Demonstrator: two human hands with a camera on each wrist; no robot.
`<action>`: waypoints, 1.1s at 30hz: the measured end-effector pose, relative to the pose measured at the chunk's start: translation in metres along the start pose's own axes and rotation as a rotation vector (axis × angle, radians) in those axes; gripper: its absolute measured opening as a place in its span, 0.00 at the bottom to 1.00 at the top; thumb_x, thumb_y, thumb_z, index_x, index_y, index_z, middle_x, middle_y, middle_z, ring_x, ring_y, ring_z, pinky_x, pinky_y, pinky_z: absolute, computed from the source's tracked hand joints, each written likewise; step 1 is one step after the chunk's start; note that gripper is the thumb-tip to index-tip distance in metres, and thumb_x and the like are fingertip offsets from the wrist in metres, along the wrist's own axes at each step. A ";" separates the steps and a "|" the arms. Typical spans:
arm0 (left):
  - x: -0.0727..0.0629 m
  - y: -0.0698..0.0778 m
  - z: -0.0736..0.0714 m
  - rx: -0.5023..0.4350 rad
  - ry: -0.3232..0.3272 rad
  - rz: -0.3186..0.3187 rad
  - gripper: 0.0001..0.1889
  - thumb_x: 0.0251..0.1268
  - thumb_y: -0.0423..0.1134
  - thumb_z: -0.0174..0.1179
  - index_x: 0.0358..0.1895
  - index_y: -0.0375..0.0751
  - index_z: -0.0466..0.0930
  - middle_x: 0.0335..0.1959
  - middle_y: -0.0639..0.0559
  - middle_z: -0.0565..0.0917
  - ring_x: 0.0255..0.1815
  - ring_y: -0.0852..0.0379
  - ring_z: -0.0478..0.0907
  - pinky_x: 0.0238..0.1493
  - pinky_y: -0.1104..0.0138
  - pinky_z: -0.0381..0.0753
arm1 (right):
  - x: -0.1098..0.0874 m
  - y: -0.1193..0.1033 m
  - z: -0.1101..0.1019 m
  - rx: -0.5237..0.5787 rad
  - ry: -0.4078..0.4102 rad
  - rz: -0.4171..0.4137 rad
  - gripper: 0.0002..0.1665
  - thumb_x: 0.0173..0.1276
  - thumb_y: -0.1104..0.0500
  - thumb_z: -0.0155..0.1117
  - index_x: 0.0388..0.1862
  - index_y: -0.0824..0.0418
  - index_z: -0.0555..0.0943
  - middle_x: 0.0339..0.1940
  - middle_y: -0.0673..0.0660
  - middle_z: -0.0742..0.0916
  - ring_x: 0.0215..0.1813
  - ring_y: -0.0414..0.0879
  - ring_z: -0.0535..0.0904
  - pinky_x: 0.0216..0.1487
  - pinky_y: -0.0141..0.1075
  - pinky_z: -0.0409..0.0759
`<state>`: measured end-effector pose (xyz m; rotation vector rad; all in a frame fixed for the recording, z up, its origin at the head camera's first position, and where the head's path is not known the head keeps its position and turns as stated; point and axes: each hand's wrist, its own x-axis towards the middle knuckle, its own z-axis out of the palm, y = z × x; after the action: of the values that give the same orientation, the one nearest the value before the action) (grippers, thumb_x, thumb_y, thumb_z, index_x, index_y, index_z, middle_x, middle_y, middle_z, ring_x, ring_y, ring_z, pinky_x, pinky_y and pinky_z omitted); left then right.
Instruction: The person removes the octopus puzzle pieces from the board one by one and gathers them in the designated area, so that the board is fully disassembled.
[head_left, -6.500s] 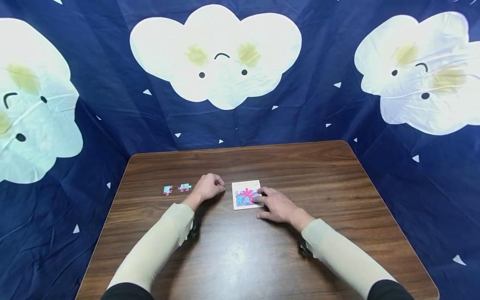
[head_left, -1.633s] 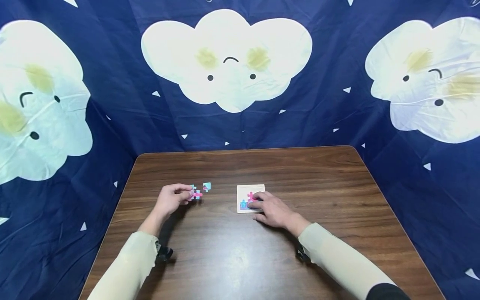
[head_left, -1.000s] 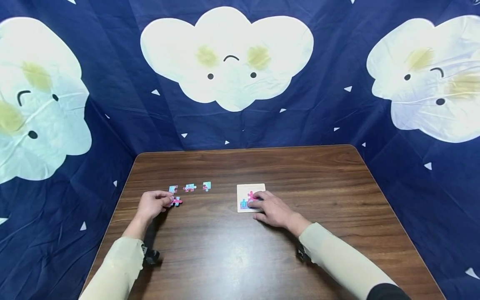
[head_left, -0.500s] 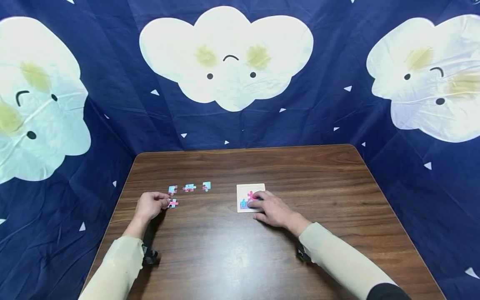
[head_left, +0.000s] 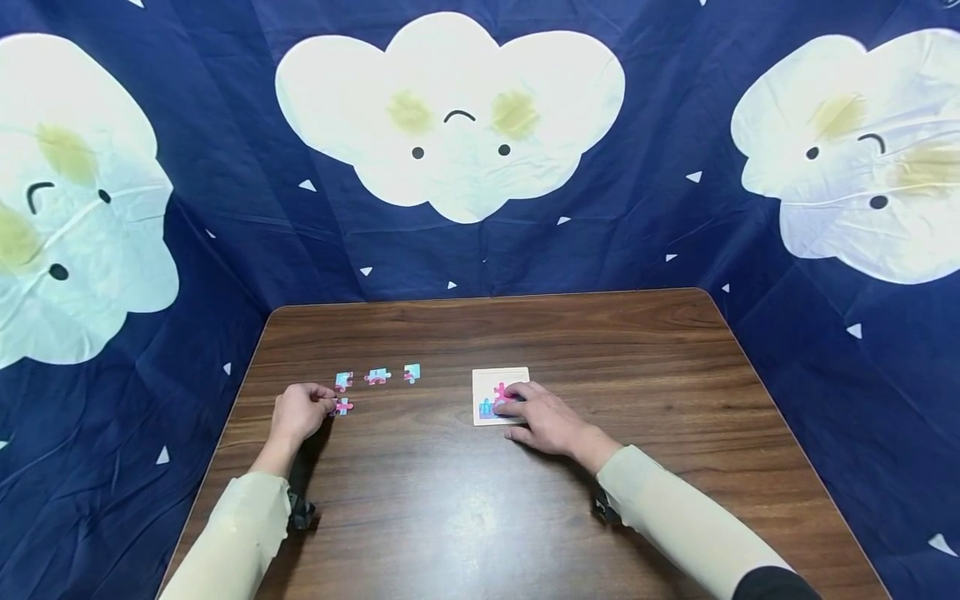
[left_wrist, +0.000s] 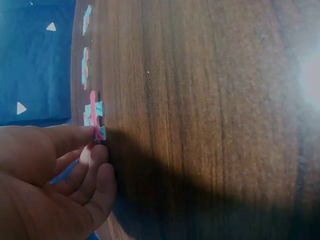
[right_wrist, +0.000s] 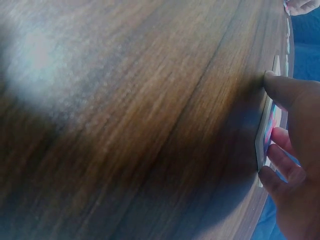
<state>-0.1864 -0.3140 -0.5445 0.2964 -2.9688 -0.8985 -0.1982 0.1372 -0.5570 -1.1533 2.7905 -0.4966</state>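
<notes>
Pinched lower-left piece [head_left: 344, 407] in left hand [head_left: 298, 412]; rested right hand [head_left: 551, 419], loosely spread, on board [head_left: 491, 375]. Perhaps risked bumping upper piece [head_left: 342, 380] by sliding.

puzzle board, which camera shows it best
The head view: it looks down on the puzzle board, though the right hand covers part of its face. The right wrist view shows it only at a steep slant, partly hidden by that hand; the left wrist view misses it.
</notes>
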 end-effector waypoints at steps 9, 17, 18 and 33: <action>-0.001 0.002 0.000 0.012 0.004 -0.023 0.08 0.63 0.40 0.66 0.37 0.39 0.89 0.38 0.41 0.90 0.48 0.34 0.83 0.44 0.49 0.77 | 0.001 -0.002 -0.001 0.007 0.028 -0.019 0.26 0.69 0.47 0.71 0.65 0.47 0.83 0.67 0.57 0.79 0.68 0.54 0.73 0.68 0.51 0.74; 0.000 0.003 0.000 0.004 -0.013 -0.042 0.08 0.63 0.42 0.66 0.35 0.41 0.90 0.38 0.42 0.90 0.48 0.35 0.83 0.43 0.52 0.76 | 0.000 -0.002 -0.003 0.012 0.010 -0.015 0.26 0.70 0.46 0.70 0.66 0.47 0.83 0.68 0.58 0.78 0.69 0.54 0.73 0.69 0.50 0.73; 0.001 0.003 0.000 0.006 -0.014 -0.043 0.08 0.62 0.42 0.66 0.35 0.41 0.90 0.38 0.43 0.90 0.47 0.36 0.83 0.43 0.52 0.77 | 0.000 -0.003 -0.003 0.010 0.010 -0.015 0.26 0.70 0.46 0.70 0.66 0.47 0.83 0.68 0.58 0.78 0.69 0.54 0.73 0.69 0.50 0.73; 0.009 0.045 0.007 -0.065 0.020 0.046 0.08 0.66 0.41 0.64 0.39 0.40 0.88 0.31 0.46 0.89 0.29 0.52 0.84 0.32 0.62 0.79 | -0.002 -0.001 0.000 -0.015 0.020 -0.032 0.26 0.70 0.46 0.69 0.66 0.47 0.83 0.67 0.58 0.78 0.69 0.54 0.73 0.68 0.51 0.75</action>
<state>-0.2038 -0.2746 -0.5260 0.2329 -2.9083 -0.9778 -0.1963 0.1378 -0.5563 -1.2048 2.8017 -0.4937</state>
